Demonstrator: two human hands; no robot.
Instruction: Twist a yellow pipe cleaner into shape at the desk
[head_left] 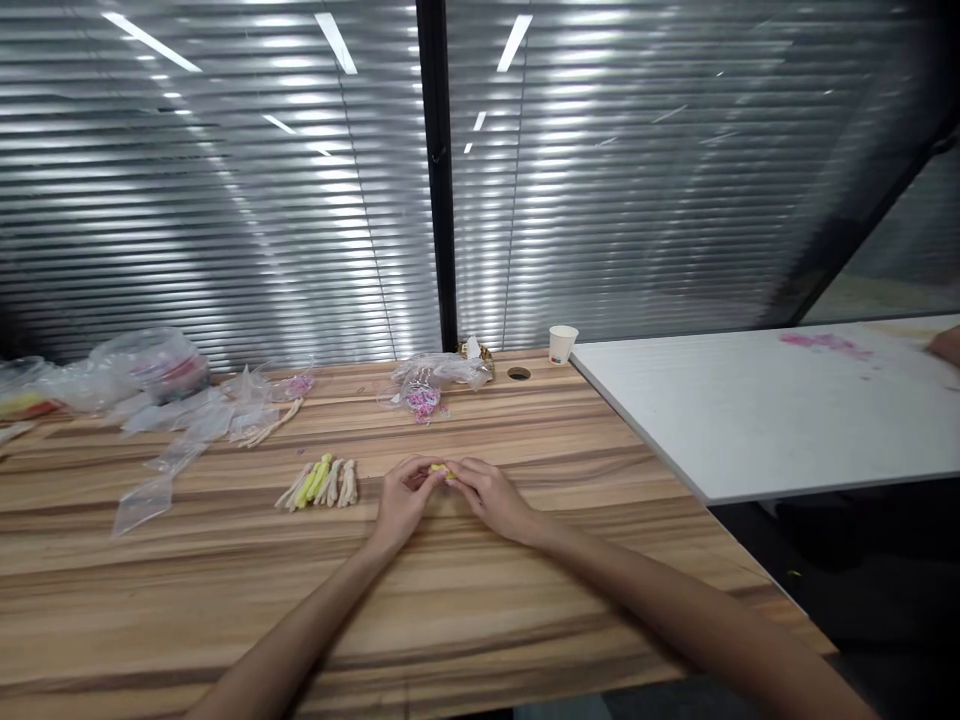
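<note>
My left hand [405, 500] and my right hand [486, 492] meet over the middle of the wooden table. Pinched between the fingertips of both is a small yellow piece [444, 471]; most of it is hidden by the fingers, and its kind cannot be made out. Left of my left hand lies a row of short knotted cord bundles, with a yellow bundle [313, 481] among beige bundles [347, 484]. Beyond my hands, a clear plastic bag [442, 370] rests beside pink and purple shreds [423, 402].
Plastic bags [150, 365] and a loose beige cord [274, 424] lie at the back left. A paper cup [562, 344] stands near a cable hole [518, 374]. A white table [757, 420] adjoins on the right, with pink bits [825, 345] and another person's blurred hand [946, 346].
</note>
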